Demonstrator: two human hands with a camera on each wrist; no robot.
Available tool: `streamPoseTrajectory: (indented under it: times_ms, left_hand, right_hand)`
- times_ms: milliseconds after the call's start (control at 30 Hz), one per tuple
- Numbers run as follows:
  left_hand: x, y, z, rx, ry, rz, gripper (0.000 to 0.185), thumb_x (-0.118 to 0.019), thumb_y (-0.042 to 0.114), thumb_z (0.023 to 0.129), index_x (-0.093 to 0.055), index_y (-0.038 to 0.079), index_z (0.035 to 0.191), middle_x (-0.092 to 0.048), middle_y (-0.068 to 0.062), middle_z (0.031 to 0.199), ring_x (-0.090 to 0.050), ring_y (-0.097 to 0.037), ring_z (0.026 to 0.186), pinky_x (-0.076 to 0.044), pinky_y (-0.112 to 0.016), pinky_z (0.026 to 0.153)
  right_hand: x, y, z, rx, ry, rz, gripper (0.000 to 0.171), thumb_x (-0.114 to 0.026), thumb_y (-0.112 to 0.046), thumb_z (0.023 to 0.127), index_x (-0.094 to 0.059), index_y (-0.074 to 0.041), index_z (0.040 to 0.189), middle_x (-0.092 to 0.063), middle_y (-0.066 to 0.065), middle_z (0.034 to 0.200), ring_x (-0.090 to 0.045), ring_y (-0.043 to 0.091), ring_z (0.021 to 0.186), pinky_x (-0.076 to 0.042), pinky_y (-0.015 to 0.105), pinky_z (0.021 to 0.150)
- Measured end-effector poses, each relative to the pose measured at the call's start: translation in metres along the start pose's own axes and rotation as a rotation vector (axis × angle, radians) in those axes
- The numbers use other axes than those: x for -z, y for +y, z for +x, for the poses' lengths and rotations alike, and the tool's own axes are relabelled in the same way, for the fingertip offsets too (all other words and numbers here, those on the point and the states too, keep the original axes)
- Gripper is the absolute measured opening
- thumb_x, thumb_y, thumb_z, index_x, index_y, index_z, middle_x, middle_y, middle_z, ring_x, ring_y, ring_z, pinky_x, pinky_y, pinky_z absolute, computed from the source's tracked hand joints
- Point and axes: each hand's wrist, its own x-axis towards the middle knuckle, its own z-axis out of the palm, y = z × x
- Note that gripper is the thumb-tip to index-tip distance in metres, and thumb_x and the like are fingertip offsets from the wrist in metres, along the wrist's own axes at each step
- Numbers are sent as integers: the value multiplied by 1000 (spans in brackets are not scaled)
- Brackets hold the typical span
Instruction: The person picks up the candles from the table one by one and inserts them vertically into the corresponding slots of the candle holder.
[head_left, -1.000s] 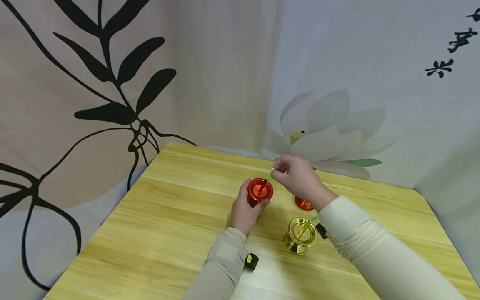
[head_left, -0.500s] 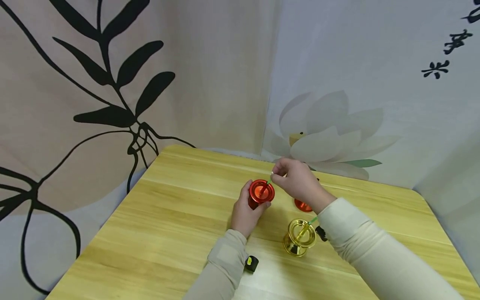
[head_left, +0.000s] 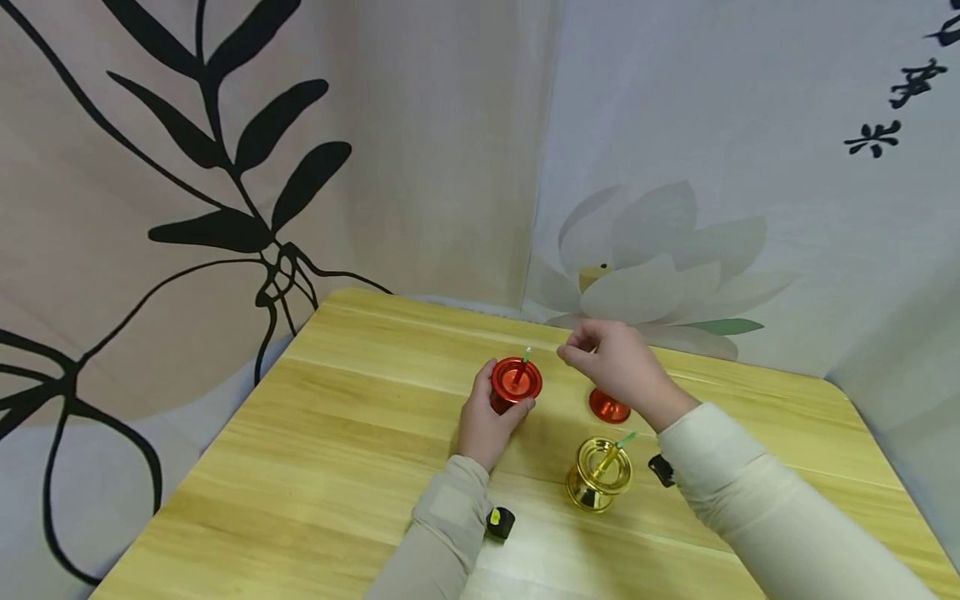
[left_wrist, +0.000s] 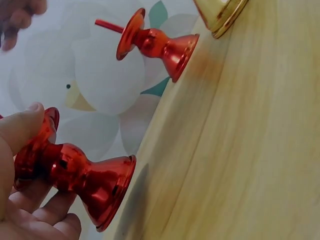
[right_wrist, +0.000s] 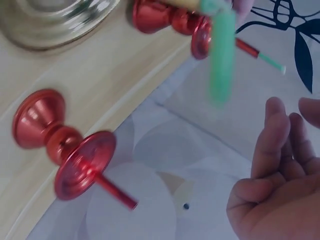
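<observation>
The left hand point(head_left: 483, 427) grips a red stand point(head_left: 516, 386) at the head view's middle, the right hand point(head_left: 621, 364) bends loosely, and only the wrist views show the tube point(right_wrist: 116, 191) on the other stand point(right_wrist: 62, 143).

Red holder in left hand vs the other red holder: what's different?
A green stick pokes from the top of the held red holder; the standing red holder has none.
The held red holder is gripped by the left hand; the standing red holder sits untouched on the table.
Shared: both are shiny red, with a flared base.
</observation>
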Motion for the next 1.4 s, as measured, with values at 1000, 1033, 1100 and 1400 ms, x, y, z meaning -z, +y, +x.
streamPoseTrajectory:
  times_ms: [1000, 1033, 1100, 1400]
  left_hand:
    - [19, -14, 11, 20, 8, -6, 82, -81, 15, 86, -35, 2, 153, -51, -18, 148, -54, -35, 130, -46, -47, 107]
    - [20, -14, 11, 20, 6, -11, 82, -81, 15, 87, -34, 2, 153, -50, -18, 148, -53, -35, 130, -45, -47, 107]
    - [24, -14, 12, 22, 3, -23, 83, -80, 14, 87, -33, 1, 153, -49, -18, 149, -52, -34, 132, -44, -47, 109]
    - [47, -17, 21, 27, 36, -50, 84, -80, 16, 88, -31, 1, 154, -49, -19, 148, -51, -34, 134, -42, -46, 111]
  right_hand:
    - [23, 91, -95, -214, -11, -49, 23, -67, -33, 96, -69, -12, 91, -65, -1, 84, -52, 18, 72, -43, 33, 61]
    - [23, 94, -99, -224, -21, -52, 22, -67, -34, 96, -69, -12, 91, -65, -1, 83, -51, 18, 71, -43, 32, 60]
    - [23, 98, -107, -238, -40, -56, 23, -67, -35, 97, -68, -13, 90, -64, -2, 82, -50, 17, 70, -42, 32, 59]
    - [24, 115, -133, -297, -171, -63, 25, -65, -35, 98, -67, -11, 93, -65, 1, 87, -51, 17, 72, -43, 33, 63]
